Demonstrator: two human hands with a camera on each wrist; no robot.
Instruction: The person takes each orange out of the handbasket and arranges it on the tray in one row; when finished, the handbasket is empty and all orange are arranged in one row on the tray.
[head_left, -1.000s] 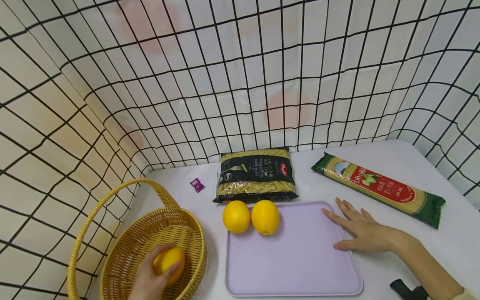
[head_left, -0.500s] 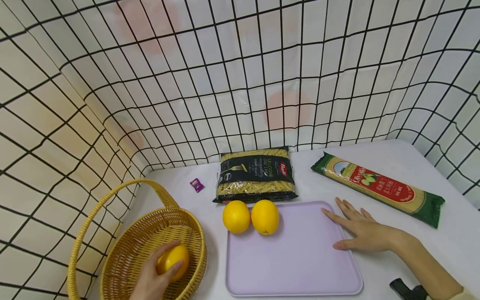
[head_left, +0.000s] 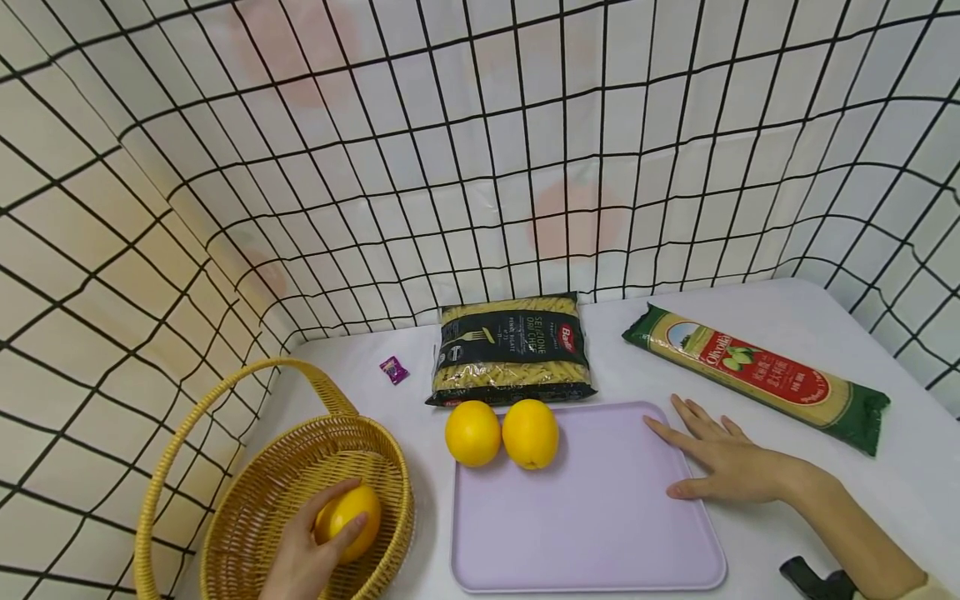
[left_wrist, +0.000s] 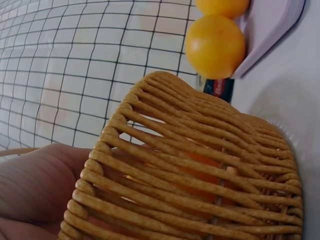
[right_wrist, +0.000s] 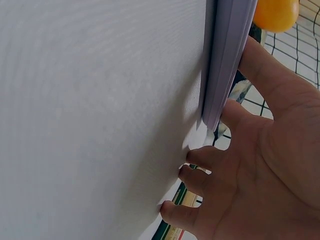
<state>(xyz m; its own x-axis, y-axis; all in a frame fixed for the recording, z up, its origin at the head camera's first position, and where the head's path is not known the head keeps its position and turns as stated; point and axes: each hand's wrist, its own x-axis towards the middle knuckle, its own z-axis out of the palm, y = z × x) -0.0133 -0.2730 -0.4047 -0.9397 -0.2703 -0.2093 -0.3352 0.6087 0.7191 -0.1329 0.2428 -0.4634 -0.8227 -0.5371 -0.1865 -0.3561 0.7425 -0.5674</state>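
Note:
Inside the yellow wicker basket (head_left: 240,500), my left hand (head_left: 303,542) grips an orange (head_left: 352,521) between thumb and fingers. The basket's woven side hides most of that orange in the left wrist view. My right hand (head_left: 727,467) lies spread at the right edge of the lilac tray (head_left: 585,525), its thumb and index finger at the rim and the other fingertips on the table. Two more oranges sit side by side at the tray's back left corner, a left orange (head_left: 472,433) and a right orange (head_left: 531,434).
A bag of penne (head_left: 513,350) lies behind the tray. A green-ended pack of spaghetti (head_left: 757,375) lies at the back right. A small purple candy (head_left: 393,370) is near the basket. A black strap (head_left: 817,579) lies by my right forearm. Gridded cloth walls surround the table.
My left hand has shifted slightly right inside the basket with the orange in its grip. The right hand, tray and other things have stayed in place.

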